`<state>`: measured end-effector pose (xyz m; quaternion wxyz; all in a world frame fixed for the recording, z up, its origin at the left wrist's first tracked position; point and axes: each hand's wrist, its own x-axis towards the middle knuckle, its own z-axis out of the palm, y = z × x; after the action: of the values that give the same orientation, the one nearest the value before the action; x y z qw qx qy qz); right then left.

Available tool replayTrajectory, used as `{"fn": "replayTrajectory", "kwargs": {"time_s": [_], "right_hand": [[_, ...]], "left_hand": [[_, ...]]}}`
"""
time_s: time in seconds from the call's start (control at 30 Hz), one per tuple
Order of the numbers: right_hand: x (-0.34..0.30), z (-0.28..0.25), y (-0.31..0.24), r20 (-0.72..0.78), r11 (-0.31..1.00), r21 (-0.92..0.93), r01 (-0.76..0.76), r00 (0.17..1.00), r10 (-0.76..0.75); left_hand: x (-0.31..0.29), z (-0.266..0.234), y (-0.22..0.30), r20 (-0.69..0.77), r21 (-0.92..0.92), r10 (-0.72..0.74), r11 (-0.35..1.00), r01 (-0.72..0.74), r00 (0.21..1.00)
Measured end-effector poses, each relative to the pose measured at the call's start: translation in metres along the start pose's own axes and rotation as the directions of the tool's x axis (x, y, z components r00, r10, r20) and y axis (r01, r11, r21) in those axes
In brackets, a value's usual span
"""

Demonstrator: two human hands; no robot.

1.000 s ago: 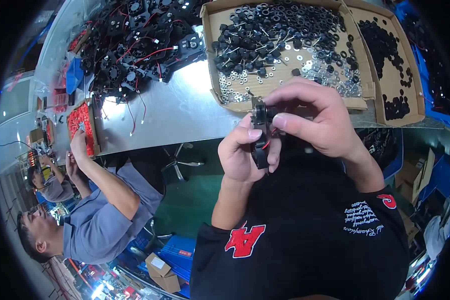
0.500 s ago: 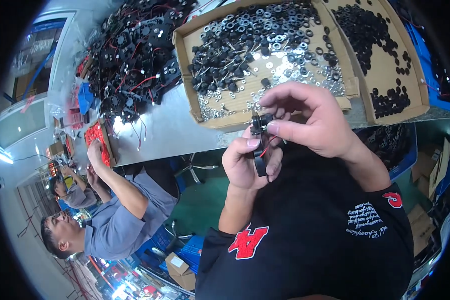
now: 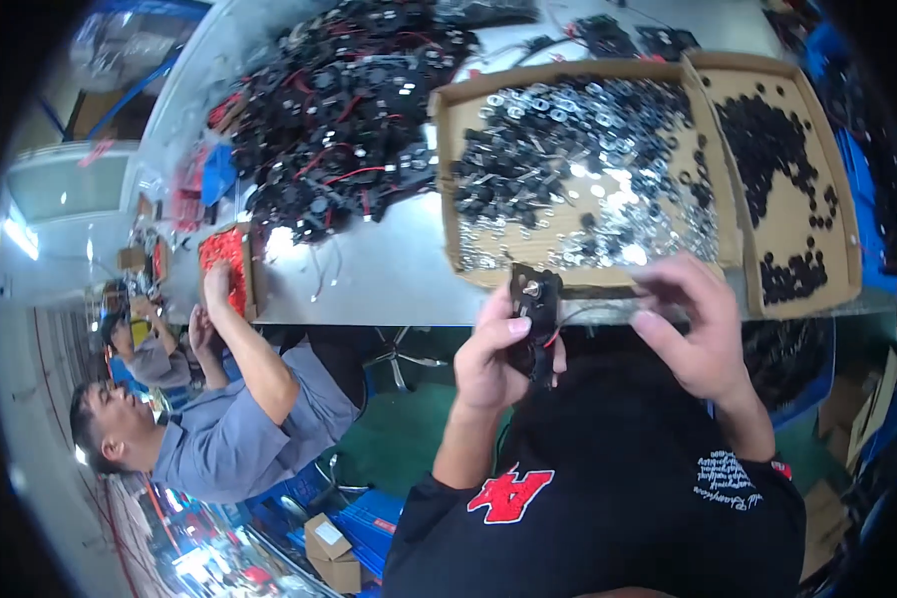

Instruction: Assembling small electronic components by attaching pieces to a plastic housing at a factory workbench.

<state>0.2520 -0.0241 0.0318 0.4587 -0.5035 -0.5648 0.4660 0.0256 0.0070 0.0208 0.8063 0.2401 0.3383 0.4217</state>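
Note:
My left hand [image 3: 495, 354] grips a small black fan frame [image 3: 534, 304] with a metal hub and a red wire trailing below it. It is held upright just below the table's near edge. My right hand [image 3: 696, 334] hovers to the right of the part, fingers spread and curled, a short gap away from it; whether it pinches anything tiny I cannot tell. Right behind both hands stands a cardboard tray [image 3: 447, 189] full of black parts and shiny metal washers.
A second cardboard tray [image 3: 839, 209] with black rings adjoins on the right. A big heap of black fans with red wires [image 3: 339, 120] covers the grey table [image 3: 369, 284] at back left. A person in a grey shirt [image 3: 224, 429] works at a red tray [image 3: 224, 261] on the left.
My right hand has come off the black part and drawn away to the right. The left hand keeps the part, now raised nearer the tray edge. The view has shifted.

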Motion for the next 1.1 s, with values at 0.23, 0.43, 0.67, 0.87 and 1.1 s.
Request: {"fn": "replayTrajectory", "kwargs": {"time_s": [0.23,0.43,0.67,0.87,1.1], "right_hand": [[-0.011,0.008,0.001,-0.087,0.973,-0.219,0.07,0.992,-0.091],[-0.017,0.011,0.003,-0.122,0.962,-0.234,0.143,0.977,-0.175],[-0.019,-0.073,0.008,-0.318,0.793,-0.609,-0.022,0.923,-0.218],[-0.003,-0.235,0.038,-0.534,0.237,-0.838,-0.491,0.827,-0.177],[0.061,-0.339,0.066,-0.738,0.001,-0.65,-0.76,0.631,-0.241]], "left_hand": [[0.052,-0.054,0.122,-0.259,0.656,0.465,0.728,-0.199,0.847],[0.104,-0.156,0.239,0.198,0.978,0.65,-0.077,-0.196,0.734],[0.114,-0.139,0.197,0.399,0.746,0.885,-0.466,0.475,0.241],[0.057,-0.079,0.088,0.171,0.976,0.904,-0.211,0.061,0.393],[0.036,-0.069,-0.031,0.246,0.969,0.878,-0.237,-0.076,0.41]]}}
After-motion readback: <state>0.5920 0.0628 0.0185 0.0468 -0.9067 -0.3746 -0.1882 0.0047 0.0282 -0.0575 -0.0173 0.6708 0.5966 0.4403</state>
